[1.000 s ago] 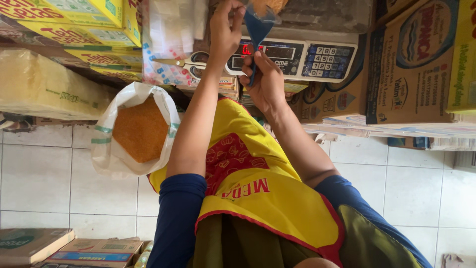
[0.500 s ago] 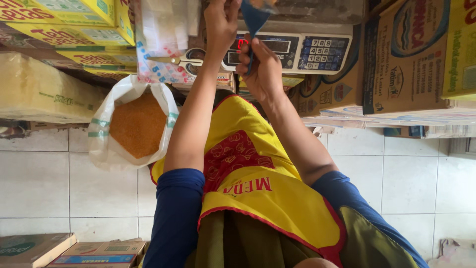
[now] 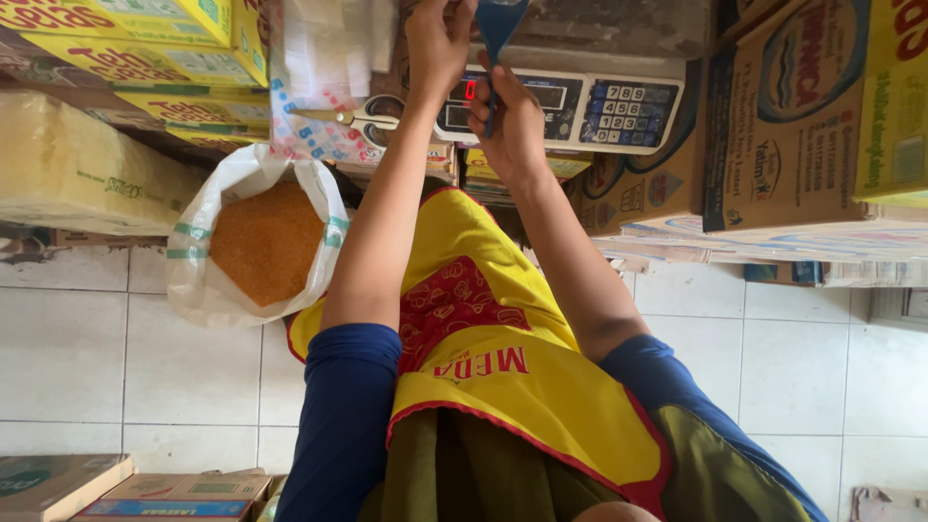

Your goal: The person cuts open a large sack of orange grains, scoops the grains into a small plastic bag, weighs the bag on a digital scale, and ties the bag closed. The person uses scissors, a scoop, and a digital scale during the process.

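Observation:
My right hand (image 3: 507, 121) grips the thin handle of a blue scoop (image 3: 503, 19), whose bowl points up over the platform of a digital scale (image 3: 580, 101). My left hand (image 3: 440, 43) is raised beside the scoop's bowl at the top edge, with its fingers curled; what they hold is cut off by the frame. Both hands are above the scale's display and keypad. An open white sack (image 3: 193, 280) of orange-brown granules (image 3: 266, 242) stands on the floor to the left of my left arm. I wear a yellow apron (image 3: 503, 367) over blue sleeves.
Scissors (image 3: 362, 121) lie on a patterned sheet left of the scale. Yellow cartons (image 3: 135, 48) are stacked at upper left and brown cartons (image 3: 802, 116) at upper right. A pale sack (image 3: 77, 164) lies at left. More boxes (image 3: 116, 488) sit on the white tiled floor (image 3: 831, 377).
Both hands and the scoop have moved a little higher toward the top edge. The view has shifted slightly; the sack and the scale stay where they were.

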